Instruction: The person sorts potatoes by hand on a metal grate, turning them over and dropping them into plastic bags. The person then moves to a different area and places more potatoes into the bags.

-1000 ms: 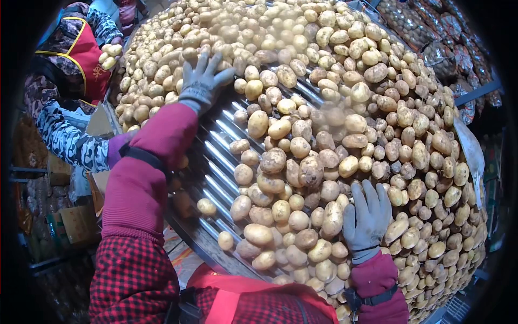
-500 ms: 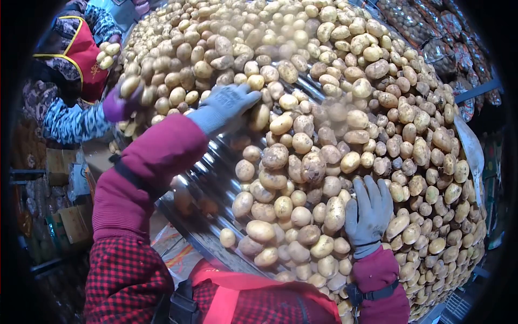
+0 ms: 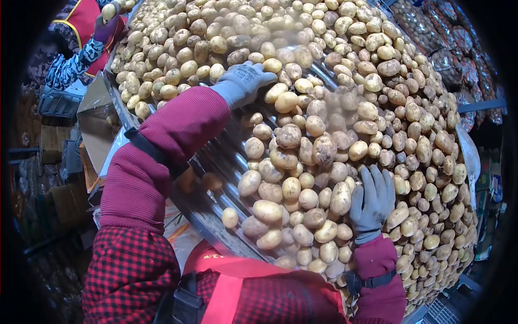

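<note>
A large heap of potatoes (image 3: 288, 136) lies over shiny metal rollers (image 3: 224, 156). At the left side of the heap my left hand (image 3: 245, 82), in a grey glove, stretches out its fingers. Its fingertips reach potatoes at the edge of the bare rollers, and nothing shows in its grip. My right hand (image 3: 372, 202), also gloved in grey, rests palm down on the potatoes at the right with fingers extended. One small potato (image 3: 230, 217) sits apart on the rollers near the front edge.
A co-worker's purple-gloved hand (image 3: 108, 27) holds potatoes at the upper left. An open cardboard box (image 3: 97, 121) stands beside the metal edge (image 3: 186, 216). Filled net bags (image 3: 458, 59) are stacked at the upper right. A white sheet-like piece (image 3: 469, 162) lines the right side.
My left hand has shifted slightly right and up, its fingers still extended. My right hand stays nearly in place. The co-worker's gloved hand has moved up, away from the heap, uncovering the box.
</note>
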The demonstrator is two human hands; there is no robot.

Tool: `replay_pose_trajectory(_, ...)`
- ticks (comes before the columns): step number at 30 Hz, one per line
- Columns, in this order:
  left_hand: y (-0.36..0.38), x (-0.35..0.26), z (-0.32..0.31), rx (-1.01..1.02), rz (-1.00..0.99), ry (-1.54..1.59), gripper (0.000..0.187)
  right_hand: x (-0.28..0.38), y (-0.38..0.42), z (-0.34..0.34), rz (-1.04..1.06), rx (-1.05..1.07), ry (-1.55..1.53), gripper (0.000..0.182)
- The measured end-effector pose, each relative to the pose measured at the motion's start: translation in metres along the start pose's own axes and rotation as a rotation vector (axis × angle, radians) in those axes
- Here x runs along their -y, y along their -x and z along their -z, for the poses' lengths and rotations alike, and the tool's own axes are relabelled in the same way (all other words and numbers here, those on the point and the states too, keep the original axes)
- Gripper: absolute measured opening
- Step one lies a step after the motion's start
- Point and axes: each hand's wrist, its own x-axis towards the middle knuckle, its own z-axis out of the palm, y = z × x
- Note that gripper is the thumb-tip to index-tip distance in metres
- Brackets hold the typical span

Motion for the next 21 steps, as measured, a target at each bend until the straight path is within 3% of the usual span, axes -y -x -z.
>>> replay_pose_trajectory(5, 0.031, -0.006, -0.001, -0.097, -0.023, 0.06, 0.046, -0.004, 0.002, -0.001, 0.045, -0.037, -0.007, 0.039)
replay_pose_trajectory(6, 0.048, -0.007, 0.006, -0.042, -0.063, 0.013, 0.042, -0.003, 0.002, 0.001, 0.046, -0.032, -0.005, 0.039)
replay_pose_trajectory(9, 0.094, 0.009, 0.002, -0.196, 0.003, 0.038, 0.036, -0.005, 0.005, -0.002, 0.059, -0.064, -0.02, 0.039)
replay_pose_trajectory(11, 0.124, 0.018, 0.014, -0.326, 0.047, 0.265, 0.033, -0.006, 0.008, -0.004, 0.05, -0.065, -0.007, 0.038)
replay_pose_trajectory(13, 0.146, 0.009, 0.03, -0.247, 0.237, 0.46, 0.042, -0.005, 0.007, -0.001, 0.055, -0.06, 0.002, 0.039)
replay_pose_trajectory(14, 0.152, 0.004, 0.033, -0.26, 0.234, 0.456, 0.042, -0.005, 0.007, 0.005, 0.05, -0.008, 0.006, 0.036)
replay_pose_trajectory(15, 0.158, -0.002, 0.033, -0.292, 0.217, 0.779, 0.047, -0.003, 0.005, 0.009, 0.051, -0.018, 0.007, 0.036)
replay_pose_trajectory(16, 0.163, -0.015, 0.042, -0.313, 0.196, 1.104, 0.052, -0.001, 0.0, 0.011, -0.068, -0.075, -0.242, 0.036)
replay_pose_trajectory(18, 0.162, -0.05, 0.051, -0.46, 0.006, 1.22, 0.059, 0.02, -0.013, 0.038, -0.243, -0.14, -0.696, 0.038)
replay_pose_trajectory(19, 0.16, -0.077, 0.08, -0.579, -0.111, 0.783, 0.051, 0.04, -0.021, 0.057, -0.348, -0.05, -1.141, 0.05)
replay_pose_trajectory(20, 0.153, -0.096, 0.092, -0.637, -0.251, 0.711, 0.045, 0.071, -0.026, 0.073, -0.401, -0.047, -1.424, 0.053)
replay_pose_trajectory(21, 0.151, -0.118, 0.115, -0.418, -0.261, 0.735, 0.045, 0.094, -0.027, 0.083, -0.451, -0.047, -1.706, 0.057)
